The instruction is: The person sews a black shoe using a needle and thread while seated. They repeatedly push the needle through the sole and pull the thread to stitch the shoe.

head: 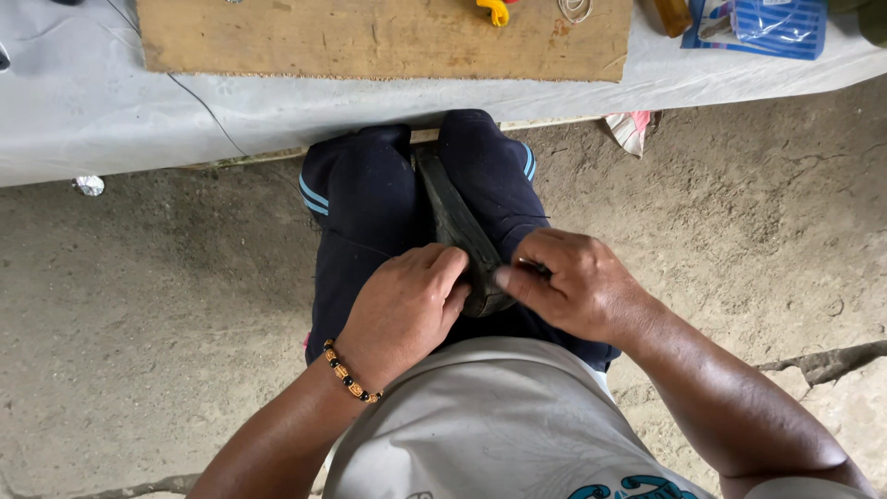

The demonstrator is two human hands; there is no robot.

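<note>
Both hands clamped on dark shoe wedged between knees: left hand gripping heel, right hand pinching opposite edge.

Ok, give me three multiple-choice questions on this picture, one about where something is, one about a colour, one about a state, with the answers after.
1. Where is the dark shoe?
A. on the wooden board
B. wedged between the knees
C. on the floor

2. What colour are the beads of the bracelet?
A. orange and black
B. plain white
C. green

3. What is the right hand doing?
A. resting on the floor
B. raised above the table
C. pressing the shoe's near end

Answers: 1 B, the dark trouser legs clamp it on both sides. 2 A, amber and black beads alternate on the left wrist. 3 C, its fingers meet the shoe opposite the left hand.
</note>
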